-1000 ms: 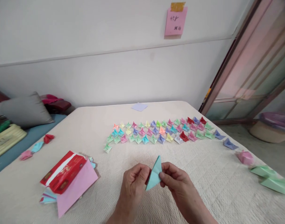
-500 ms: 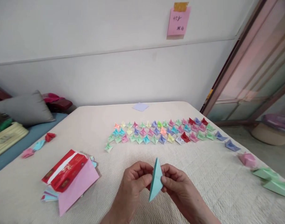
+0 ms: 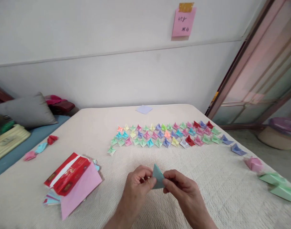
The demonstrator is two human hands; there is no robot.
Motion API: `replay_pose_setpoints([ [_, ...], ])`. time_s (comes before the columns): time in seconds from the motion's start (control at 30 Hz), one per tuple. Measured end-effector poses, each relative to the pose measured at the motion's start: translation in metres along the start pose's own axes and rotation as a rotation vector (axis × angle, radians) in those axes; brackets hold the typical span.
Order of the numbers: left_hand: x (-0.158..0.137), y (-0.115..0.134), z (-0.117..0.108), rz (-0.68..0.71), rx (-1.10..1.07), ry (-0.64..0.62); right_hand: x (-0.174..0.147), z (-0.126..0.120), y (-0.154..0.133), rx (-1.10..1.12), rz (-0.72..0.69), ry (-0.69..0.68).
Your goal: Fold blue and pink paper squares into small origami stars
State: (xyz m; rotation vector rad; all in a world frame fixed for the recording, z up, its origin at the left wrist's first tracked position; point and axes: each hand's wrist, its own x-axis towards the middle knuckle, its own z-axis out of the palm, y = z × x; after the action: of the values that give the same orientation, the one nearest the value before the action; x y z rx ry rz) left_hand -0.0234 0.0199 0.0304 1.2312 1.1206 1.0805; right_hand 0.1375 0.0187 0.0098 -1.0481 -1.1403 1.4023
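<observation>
The left hand (image 3: pixel 138 185) and right hand (image 3: pixel 183 188) each pinched the folded teal paper (image 3: pixel 158 179) between thumb and curled fingers, above the tabletop (image 3: pixel 93 130) and well apart from its far edge. Beyond, small folded paper shapes (image 3: pixel 150 143) sat in rows reaching toward the right edge, while a red packet (image 3: pixel 70 175) lay on pink paper (image 3: pixel 82 192) nearer the left.

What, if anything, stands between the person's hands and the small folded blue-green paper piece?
Nothing visible: the left hand and the right hand already hold the small folded blue-green paper piece. The rows of small multicoloured folded-paper pieces lie beyond, apart from both.
</observation>
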Motion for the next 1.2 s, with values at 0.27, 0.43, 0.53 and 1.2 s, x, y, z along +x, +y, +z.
replay_pose_setpoints([
  [0.27, -0.003, 0.002, 0.002, -0.114, -0.26, -0.149, 0.002, 0.002, -0.001, 0.299, 0.25, -0.188],
  [0.43, -0.002, 0.002, 0.004, -0.101, -0.205, -0.136, 0.002, 0.004, 0.002, 0.274, 0.282, -0.208],
  [0.53, -0.001, 0.0, 0.004, -0.115, -0.211, -0.128, 0.002, 0.006, 0.005, 0.335, 0.305, -0.206],
  [1.2, 0.004, -0.022, 0.004, -0.456, -0.829, -0.111, 0.012, -0.007, 0.005, 0.772, 0.309, -0.074],
])
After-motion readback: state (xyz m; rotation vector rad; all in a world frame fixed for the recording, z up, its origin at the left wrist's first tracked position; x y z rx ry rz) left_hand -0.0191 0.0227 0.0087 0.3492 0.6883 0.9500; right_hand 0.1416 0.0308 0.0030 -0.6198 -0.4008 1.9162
